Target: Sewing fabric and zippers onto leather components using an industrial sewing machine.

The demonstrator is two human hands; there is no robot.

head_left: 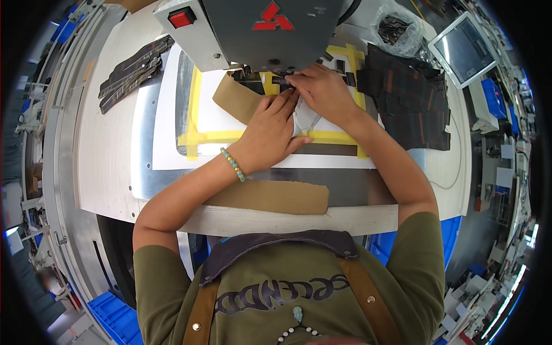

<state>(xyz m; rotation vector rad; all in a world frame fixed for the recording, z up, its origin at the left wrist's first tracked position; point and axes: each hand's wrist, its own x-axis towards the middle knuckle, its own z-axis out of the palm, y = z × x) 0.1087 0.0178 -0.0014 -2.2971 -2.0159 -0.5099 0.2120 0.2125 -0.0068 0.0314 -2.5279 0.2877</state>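
Under the grey machine head point(276, 40), my left hand point(267, 129) lies palm down, fingers stretched forward and thumb spread to the right. Its fingertips rest beside those of my right hand point(325, 95), which are bent and pressed together near the needle area. Whatever they pinch is hidden. A curved tan strip point(236, 99) stands just left of my left fingers. Below my hands lies a white sheet point(172, 123) with yellow tape point(218, 137) framing the work area. Part of a pale, pointed piece point(305, 118) shows between my hands; its kind is unclear.
Another tan strip point(276, 196) lies along the table's front edge. Dark striped fabric pieces point(135, 69) are stacked at left, and more dark fabric point(411, 100) at right. A clear plastic bag point(397, 29) with dark bits and a tilted screen point(464, 49) stand at far right.
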